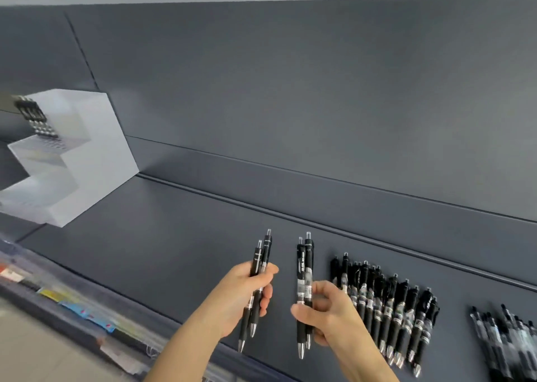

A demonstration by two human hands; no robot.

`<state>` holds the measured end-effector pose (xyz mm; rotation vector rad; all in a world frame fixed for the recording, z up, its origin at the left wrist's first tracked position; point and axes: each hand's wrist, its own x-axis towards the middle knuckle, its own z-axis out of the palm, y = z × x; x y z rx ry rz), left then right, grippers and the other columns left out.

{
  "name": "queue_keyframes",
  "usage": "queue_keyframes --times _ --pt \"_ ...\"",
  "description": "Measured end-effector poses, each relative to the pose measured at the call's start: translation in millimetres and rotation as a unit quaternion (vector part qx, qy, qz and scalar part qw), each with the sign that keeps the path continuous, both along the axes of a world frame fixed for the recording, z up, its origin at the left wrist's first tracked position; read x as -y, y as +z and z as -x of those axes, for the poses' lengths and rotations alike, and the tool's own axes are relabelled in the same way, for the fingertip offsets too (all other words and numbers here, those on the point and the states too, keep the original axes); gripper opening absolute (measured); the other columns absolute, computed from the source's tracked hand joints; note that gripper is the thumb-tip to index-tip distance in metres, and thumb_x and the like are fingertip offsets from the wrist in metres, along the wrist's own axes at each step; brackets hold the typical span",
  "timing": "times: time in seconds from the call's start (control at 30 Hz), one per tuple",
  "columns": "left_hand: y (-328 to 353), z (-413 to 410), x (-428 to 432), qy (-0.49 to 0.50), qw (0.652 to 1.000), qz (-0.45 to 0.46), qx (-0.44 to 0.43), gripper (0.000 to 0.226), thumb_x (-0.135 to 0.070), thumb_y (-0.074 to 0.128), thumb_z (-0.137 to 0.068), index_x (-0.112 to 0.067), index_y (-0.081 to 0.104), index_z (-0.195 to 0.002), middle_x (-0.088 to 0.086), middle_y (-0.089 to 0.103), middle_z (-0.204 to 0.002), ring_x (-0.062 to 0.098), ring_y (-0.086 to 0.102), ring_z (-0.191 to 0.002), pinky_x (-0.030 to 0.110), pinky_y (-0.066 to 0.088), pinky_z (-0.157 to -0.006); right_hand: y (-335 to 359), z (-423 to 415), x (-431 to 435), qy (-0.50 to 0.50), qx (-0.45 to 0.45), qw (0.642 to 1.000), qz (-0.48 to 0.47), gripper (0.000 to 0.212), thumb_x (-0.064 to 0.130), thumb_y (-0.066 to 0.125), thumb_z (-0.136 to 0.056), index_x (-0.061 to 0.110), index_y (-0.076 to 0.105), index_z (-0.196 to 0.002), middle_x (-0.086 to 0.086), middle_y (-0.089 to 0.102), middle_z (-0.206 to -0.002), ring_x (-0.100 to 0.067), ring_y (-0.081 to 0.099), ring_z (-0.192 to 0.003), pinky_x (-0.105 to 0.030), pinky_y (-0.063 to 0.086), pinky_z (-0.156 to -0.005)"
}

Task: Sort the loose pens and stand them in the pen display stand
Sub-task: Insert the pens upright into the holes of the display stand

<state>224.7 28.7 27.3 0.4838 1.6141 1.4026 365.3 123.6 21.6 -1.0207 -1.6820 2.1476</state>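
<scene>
My left hand (pixel 247 291) grips two pens (pixel 260 265), my right hand (pixel 328 314) two more. Light, stiff, slick, I think: hold the middles. The stand (pixel 87 160) is at nine o'clock.

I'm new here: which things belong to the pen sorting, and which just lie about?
Job: pens in left hand, pens in right hand, row of loose pens, blurred pen pile, pen display stand.
Lying about: coloured labels on the shelf edge.

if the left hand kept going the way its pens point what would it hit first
Probably the grey back wall: the shelf ahead of the left hand and its pens looks free. The display stand sits far left.
</scene>
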Motion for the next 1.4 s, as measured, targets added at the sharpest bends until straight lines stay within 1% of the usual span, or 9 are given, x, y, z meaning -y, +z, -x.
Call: queue_keyframes --times 0.17,0.3,0.4,0.53,0.77,0.9,1.1,1.3,1.4 --pt "6.8 17.9 34.8 0.012 0.999 -0.029 -0.021 0.009 -0.013 0.054 -0.093 -0.007 0.057 -0.087 0.001 0.052 -0.062 0.016 0.048 -0.054 0.027 0.043 -0.054 12.1 39.1 31.8 0.046 0.001 0.998 -0.033 0.022 0.002 0.070 -0.078 0.004 0.053 -0.092 0.003 0.053 -0.053 -0.008 0.032 -0.039 -0.018 0.025 -0.040" --pt "11.4 45.7 74.4 0.030 0.997 -0.037 -0.055 0.012 -0.012 0.059 -0.089 -0.002 0.062 -0.095 0.000 0.054 -0.062 0.014 0.049 -0.055 0.026 0.044 -0.055 22.3 82.7 72.9 0.092 -0.008 0.993 -0.069 0.020 0.000 0.067 -0.079 0.003 0.054 -0.094 0.002 0.062 -0.053 -0.007 0.033 -0.037 -0.019 0.023 -0.040" --pt "13.8 77.7 114.0 0.048 0.997 -0.034 -0.057 0.015 -0.010 0.059 -0.089 0.002 0.063 -0.098 -0.001 0.055 -0.061 0.013 0.049 -0.055 0.024 0.043 -0.054 28.6 118.8 113.3 0.110 -0.015 0.989 -0.094 0.017 -0.001 0.065 -0.082 0.002 0.055 -0.096 0.003 0.061 -0.048 -0.002 0.039 -0.033 -0.014 0.029 -0.037" --pt "19.4 127.0 175.1 0.081 0.994 -0.043 -0.057 0.009 -0.008 0.059 -0.088 -0.010 0.063 -0.080 0.000 0.055 -0.062 0.011 0.051 -0.055 0.023 0.043 -0.052 29.4 171.2 170.2 0.117 -0.019 0.986 -0.113 0.005 0.008 0.058 -0.090 0.006 0.060 -0.094 -0.003 0.067 -0.060 -0.011 0.032 -0.040 -0.022 0.025 -0.041" --pt "27.3 215.1 263.0 0.140 0.987 -0.059 -0.057 0.006 -0.003 0.061 -0.086 -0.005 0.062 -0.081 0.000 0.051 -0.052 0.012 0.047 -0.047 0.023 0.040 -0.047 34.5 260.3 252.5 0.099 -0.040 0.990 -0.097 0.009 0.002 0.054 -0.091 -0.005 0.059 -0.088 0.000 0.049 -0.046 -0.011 0.038 -0.039 -0.022 0.031 -0.040" --pt "26.8 255.4 295.6 0.172 0.982 -0.068 -0.043 0.013 -0.002 0.061 -0.085 0.004 0.064 -0.097 0.004 0.050 -0.056 0.015 0.045 -0.047 0.024 0.039 -0.047 40.2 299.6 269.0 0.079 -0.042 0.991 -0.103 0.008 0.002 0.060 -0.087 0.001 0.057 -0.080 0.000 0.047 -0.046 -0.013 0.037 -0.041 -0.021 0.033 -0.040" --pt "23.8 309.5 318.5 0.215 0.972 -0.074 -0.052 0.009 0.000 0.061 -0.085 -0.001 0.067 -0.093 0.003 0.050 -0.055 0.013 0.045 -0.049 0.023 0.039 -0.047 39.9 360.1 275.5 0.086 -0.040 0.987 -0.128 0.012 0.001 0.064 -0.083 0.002 0.055 -0.077 -0.012 0.051 -0.058 -0.015 0.037 -0.040 -0.023 0.031 -0.040" --pt "30.4 371.2 310.7 0.228 0.968 -0.058 -0.087 0.002 -0.001 0.062 -0.085 0.000 0.061 -0.085 0.004 0.049 -0.053 0.017 0.043 -0.049 0.025 0.038 -0.047 37.9 423.1 266.8 0.077 -0.059 0.985 -0.144 0.015 -0.002 0.067 -0.080 0.005 0.053 -0.075 -0.007 0.051 -0.053 -0.015 0.036 -0.038 -0.024 0.032 -0.038" --pt "40.6 401.7 297.1 0.215 0.968 -0.051 -0.118 0.006 -0.001 0.061 -0.085 0.004 0.060 -0.087 0.001 0.049 -0.048 0.017 0.042 -0.046 0.025 0.037 -0.048 42.5 449.0 258.4 0.082 -0.064 0.982 -0.158 0.008 -0.001 0.065 -0.081 0.004 0.059 -0.084 -0.004 0.053 -0.055 -0.015 0.040 -0.041 -0.024 0.036 -0.041"
